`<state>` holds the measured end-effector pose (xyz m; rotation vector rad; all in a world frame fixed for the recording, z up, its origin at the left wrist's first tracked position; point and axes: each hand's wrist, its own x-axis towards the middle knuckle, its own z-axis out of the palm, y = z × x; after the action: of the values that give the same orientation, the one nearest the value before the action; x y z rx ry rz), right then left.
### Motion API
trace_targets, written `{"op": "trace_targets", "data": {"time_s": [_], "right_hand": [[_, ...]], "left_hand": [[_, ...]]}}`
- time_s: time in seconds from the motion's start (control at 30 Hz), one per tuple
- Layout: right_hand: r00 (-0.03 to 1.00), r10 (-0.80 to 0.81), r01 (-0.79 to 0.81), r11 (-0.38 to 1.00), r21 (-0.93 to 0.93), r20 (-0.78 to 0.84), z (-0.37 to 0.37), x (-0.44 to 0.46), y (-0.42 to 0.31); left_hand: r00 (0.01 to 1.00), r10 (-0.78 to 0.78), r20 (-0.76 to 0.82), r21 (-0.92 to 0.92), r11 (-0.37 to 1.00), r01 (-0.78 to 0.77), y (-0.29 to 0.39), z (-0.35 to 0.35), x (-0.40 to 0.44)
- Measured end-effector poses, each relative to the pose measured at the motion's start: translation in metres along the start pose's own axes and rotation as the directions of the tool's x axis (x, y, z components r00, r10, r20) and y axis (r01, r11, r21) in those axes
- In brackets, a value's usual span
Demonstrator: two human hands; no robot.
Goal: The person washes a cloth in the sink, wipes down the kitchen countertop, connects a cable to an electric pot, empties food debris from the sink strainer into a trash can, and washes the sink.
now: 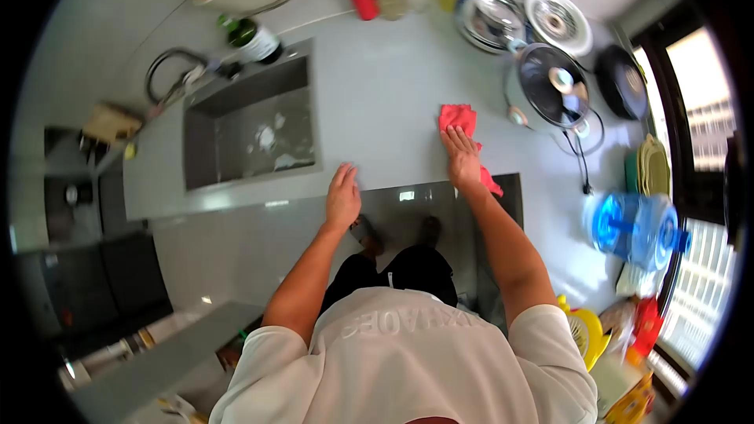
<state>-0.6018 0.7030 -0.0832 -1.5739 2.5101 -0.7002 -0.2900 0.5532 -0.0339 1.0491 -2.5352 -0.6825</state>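
Your right grip (463, 159) lies palm down on the red cloth (458, 116), fingers straight and close together, laid over it rather than wrapped around it; whether a fold is pinched beneath the palm, you cannot tell from this view. Your left grip (343, 196) has nothing visible in it, its fingers extended and nearly together, by the front edge of the table (385, 110) just right of the sink (263, 93) (whether it touches the table, you cannot tell).

The red cloth should handle as something light, soft and limp: expect it to bunch under a sideways push and to droop once you lift it. It seems hard to damage; if damp, which does not show, it may cling a little. A flat palm on its middle should give you broad control, while the end beyond your fingertips looks the easiest to take hold of.

It is plain bright red and crumpled, with uneven edges. One part shows past your fingertips, another trails beside your wrist toward the table's front edge, and your grip hides the middle. It lies on the table, well to the right of the sink.

Farther out, the green bottle (253, 41) stands just behind the sink, and the lidded pot (550, 90) stands right of the sink, beyond the cloth.
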Motion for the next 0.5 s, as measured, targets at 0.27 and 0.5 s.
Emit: {"op": "trace_targets", "data": {"time_s": [0.27, 0.5], "right_hand": [[0.954, -0.262, 0.256, 0.965, 0.054, 0.149, 0.095, 0.013, -0.196], [0.900, -0.412, 0.415, 0.910, 0.006, 0.143, 0.160, 0.031, -0.341]], "left_hand": [[0.951, -0.223, -0.215, 0.017, 0.973, 0.232, -0.094, -0.081, -0.077], [0.865, -0.354, -0.357, -0.082, 0.934, 0.349, -0.212, -0.165, -0.143]]}}
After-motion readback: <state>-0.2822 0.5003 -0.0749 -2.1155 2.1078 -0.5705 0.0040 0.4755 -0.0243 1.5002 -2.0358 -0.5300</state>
